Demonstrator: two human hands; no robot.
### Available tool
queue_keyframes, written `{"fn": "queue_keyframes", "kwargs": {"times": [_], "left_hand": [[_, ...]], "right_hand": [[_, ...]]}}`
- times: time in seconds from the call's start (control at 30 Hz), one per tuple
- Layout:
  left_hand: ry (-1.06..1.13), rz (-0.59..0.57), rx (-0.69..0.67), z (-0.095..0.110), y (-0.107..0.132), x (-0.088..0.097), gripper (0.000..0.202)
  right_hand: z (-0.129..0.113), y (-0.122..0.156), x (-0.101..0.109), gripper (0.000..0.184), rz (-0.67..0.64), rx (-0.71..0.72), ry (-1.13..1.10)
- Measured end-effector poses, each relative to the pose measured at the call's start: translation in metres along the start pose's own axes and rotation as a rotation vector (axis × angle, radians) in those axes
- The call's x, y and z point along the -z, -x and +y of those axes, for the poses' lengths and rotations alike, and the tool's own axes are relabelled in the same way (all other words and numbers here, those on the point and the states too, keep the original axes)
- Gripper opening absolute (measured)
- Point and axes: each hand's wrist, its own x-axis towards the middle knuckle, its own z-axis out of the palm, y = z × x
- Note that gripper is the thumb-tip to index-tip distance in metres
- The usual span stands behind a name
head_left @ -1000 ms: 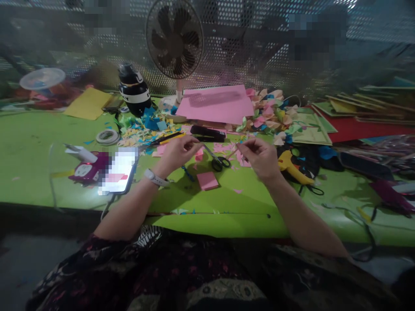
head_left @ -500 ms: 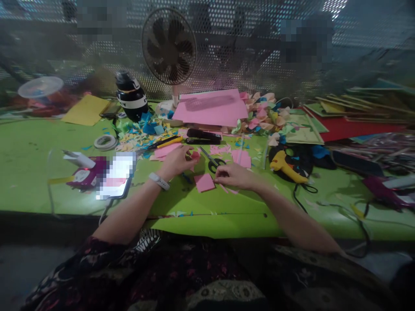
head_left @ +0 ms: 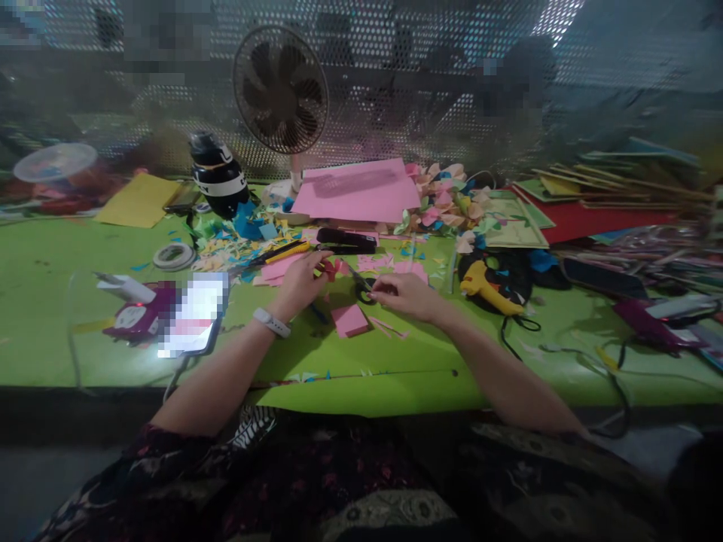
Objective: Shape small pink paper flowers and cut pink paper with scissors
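Note:
My left hand (head_left: 302, 280) is closed on a small folded piece of pink paper (head_left: 327, 267), held just above the green table (head_left: 395, 361). My right hand (head_left: 407, 294) lies low on the table with its fingers on the black handles of the scissors (head_left: 359, 281). A small pad of pink paper squares (head_left: 349, 319) sits between and in front of my hands. Thin pink paper strips (head_left: 387, 327) lie beside my right wrist.
A lit phone (head_left: 195, 315) lies at the left, a yellow glue gun (head_left: 486, 286) at the right. A fan (head_left: 281, 94), a black bottle (head_left: 217, 175), pink sheets (head_left: 357, 190), a stapler (head_left: 346, 240), tape (head_left: 172, 256) and paper scraps fill the back.
Both hands have dropped from holding a thin paper strip up between them. My right hand let the strip go and moved down and left onto the scissors; my left hand keeps the pink piece.

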Motion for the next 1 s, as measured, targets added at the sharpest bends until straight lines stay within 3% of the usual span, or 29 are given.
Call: {"fn": "queue_keyframes", "kwargs": {"times": [0.1,0.23,0.33,0.4,0.57,0.67,0.87,0.93,1.0], "left_hand": [[0.131,0.083,-0.003,-0.003,-0.003,0.0,0.052],[0.423,0.294,0.02,-0.004,-0.01,0.006,0.051],[0.618,0.4,0.068,-0.006,-0.015,0.011,0.046],[0.714,0.415,0.117,-0.007,-0.016,0.013,0.043],[0.823,0.413,0.202,-0.009,-0.017,0.014,0.038],[0.821,0.413,0.203,-0.009,-0.017,0.015,0.039],[0.754,0.406,0.196,-0.011,-0.017,0.013,0.039],[0.724,0.384,0.196,-0.012,-0.017,0.011,0.039],[0.703,0.358,0.197,-0.011,-0.016,0.01,0.039]], "right_hand": [[0.008,-0.003,0.003,0.019,0.053,0.025,0.005],[0.021,-0.006,0.008,0.027,0.168,0.025,-0.054],[0.021,-0.006,0.005,0.026,0.16,0.021,-0.084],[0.015,-0.005,-0.001,0.026,0.106,0.081,-0.076],[-0.003,0.002,-0.021,0.046,0.02,0.219,0.064],[-0.005,0.002,-0.029,0.042,0.016,0.241,0.149],[0.008,-0.003,-0.021,0.023,0.194,0.201,0.085],[0.007,-0.002,-0.016,0.028,0.173,0.21,0.051],[0.001,0.001,-0.016,0.042,0.067,0.272,0.04]]}}
